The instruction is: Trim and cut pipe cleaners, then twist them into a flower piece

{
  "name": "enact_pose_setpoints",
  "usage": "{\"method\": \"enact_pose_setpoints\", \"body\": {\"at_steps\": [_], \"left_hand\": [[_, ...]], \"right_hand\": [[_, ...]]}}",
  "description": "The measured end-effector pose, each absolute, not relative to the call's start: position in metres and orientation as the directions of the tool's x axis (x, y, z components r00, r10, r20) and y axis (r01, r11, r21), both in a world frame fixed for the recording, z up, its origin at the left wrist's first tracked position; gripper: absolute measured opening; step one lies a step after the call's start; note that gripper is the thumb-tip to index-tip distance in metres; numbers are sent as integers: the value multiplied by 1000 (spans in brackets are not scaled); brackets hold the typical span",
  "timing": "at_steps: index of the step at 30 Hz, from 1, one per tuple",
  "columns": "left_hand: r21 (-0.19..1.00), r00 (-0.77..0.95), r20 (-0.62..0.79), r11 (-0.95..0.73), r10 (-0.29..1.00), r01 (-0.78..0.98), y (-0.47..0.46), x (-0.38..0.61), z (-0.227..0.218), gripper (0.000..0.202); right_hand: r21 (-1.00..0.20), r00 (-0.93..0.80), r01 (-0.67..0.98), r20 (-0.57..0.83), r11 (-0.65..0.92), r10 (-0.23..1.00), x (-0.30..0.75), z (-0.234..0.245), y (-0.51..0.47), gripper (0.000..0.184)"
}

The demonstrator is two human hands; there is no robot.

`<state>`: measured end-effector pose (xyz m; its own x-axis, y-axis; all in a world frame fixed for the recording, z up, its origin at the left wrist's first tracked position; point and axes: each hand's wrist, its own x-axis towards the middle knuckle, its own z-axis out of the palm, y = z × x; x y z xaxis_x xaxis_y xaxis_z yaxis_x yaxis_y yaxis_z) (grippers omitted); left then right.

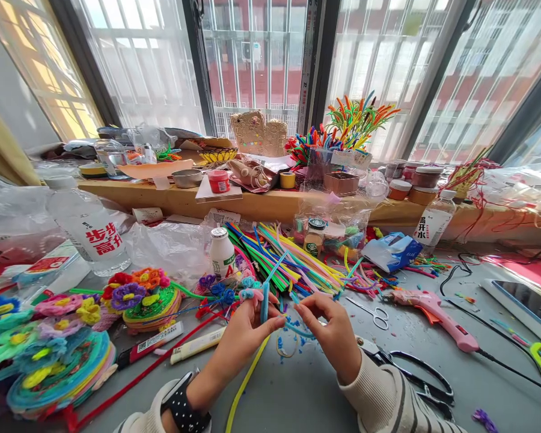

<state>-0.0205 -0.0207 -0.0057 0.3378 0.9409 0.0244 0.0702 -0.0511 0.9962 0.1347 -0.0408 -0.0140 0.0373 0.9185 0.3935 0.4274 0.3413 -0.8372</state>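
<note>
My left hand [252,325], with a dark dotted band on its wrist, pinches a light blue pipe cleaner [265,300] that stands partly upright and loops in front of the fingers. Close to it, my right hand [325,328] has thumb and fingers closed on a blue pipe cleaner end [296,299]. A blue strand curves between the two hands below the fingertips. At the left fingertips sits a small curled blue and pink pipe cleaner piece [251,290]. A yellow pipe cleaner [247,385] lies under the left hand.
Behind the hands lies a heap of coloured pipe cleaners [288,258]. Scissors [424,373], small scissors [376,316] and a pink glue gun [437,313] lie to the right. At left are pipe cleaner flowers [63,325], a utility knife [151,344] and a water bottle [90,228].
</note>
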Motion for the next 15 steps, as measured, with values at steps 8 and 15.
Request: {"method": "enact_pose_setpoints", "body": {"at_steps": [8, 15], "left_hand": [[995, 189, 30, -47, 981, 87, -21, -23, -4, 39], [994, 196, 38, -57, 980, 95, -22, -22, -2, 35]], "right_hand": [[-760, -106, 509, 410, 403, 906, 131, -13, -43, 20], [-766, -116, 516, 381, 383, 917, 130, -19, -41, 24]]}}
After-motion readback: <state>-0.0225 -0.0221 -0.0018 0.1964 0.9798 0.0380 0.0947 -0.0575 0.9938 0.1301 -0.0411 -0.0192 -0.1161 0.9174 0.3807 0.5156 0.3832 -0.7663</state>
